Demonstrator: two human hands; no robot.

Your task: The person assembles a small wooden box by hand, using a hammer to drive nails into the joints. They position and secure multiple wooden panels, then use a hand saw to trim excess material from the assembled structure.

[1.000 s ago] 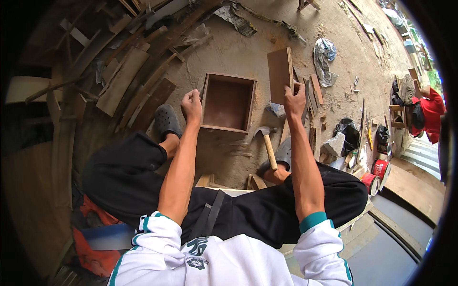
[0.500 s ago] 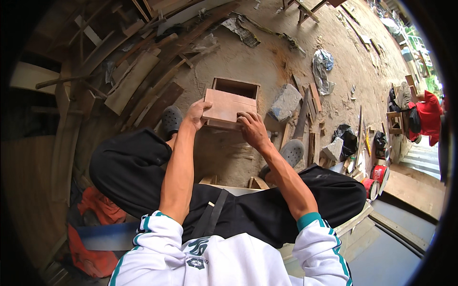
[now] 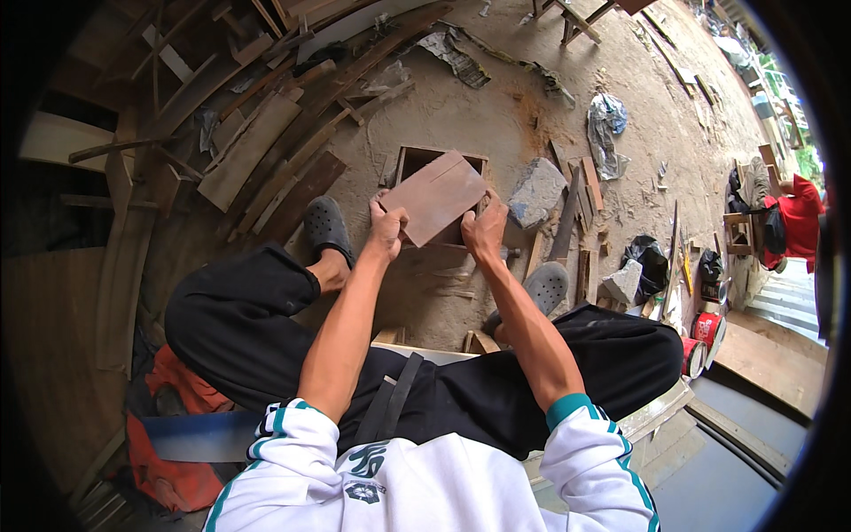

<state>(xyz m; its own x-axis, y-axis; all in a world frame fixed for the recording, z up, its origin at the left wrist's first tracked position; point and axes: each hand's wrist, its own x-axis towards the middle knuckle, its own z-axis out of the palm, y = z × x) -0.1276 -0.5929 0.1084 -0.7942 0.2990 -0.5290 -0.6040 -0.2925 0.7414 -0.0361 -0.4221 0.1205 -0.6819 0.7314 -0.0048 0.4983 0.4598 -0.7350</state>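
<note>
In the head view, holding a flat brown board (image 3: pixel 434 198) out in front with the hands, above an open wooden box (image 3: pixel 420 152) and covering much of its opening from sight. Turning the board askew to the box, slanting its long sides up toward the right, and showing a short dark line near its upper corner.

Gripping the board's left end with the left hand (image 3: pixel 387 229), closing on it, laying the thumb over the face and curling the fingers about the edge. Bending the fingers of the right hand (image 3: pixel 486 226) beside the board's right corner, closing them partway; not being able to tell whether pinching the board there or merely touching it.

Sitting with knees spread in black trousers (image 3: pixel 239 306), wearing a white top (image 3: pixel 461 488) with green trim, and resting the feet in grey clogs (image 3: pixel 328 228) on either side, nearer than the box. Having a rough grey block (image 3: pixel 538 192) lying on the dirt floor (image 3: pixel 510 106) right of the box, with a crumpled plastic sheet (image 3: pixel 606 133) farther off. Facing a heap of planks (image 3: pixel 257 160) at the left, and a black plastic bag (image 3: pixel 647 260) and red cans (image 3: pixel 706 327) at the right. Including, near the right rim, a person in red (image 3: pixel 798 222).
</note>
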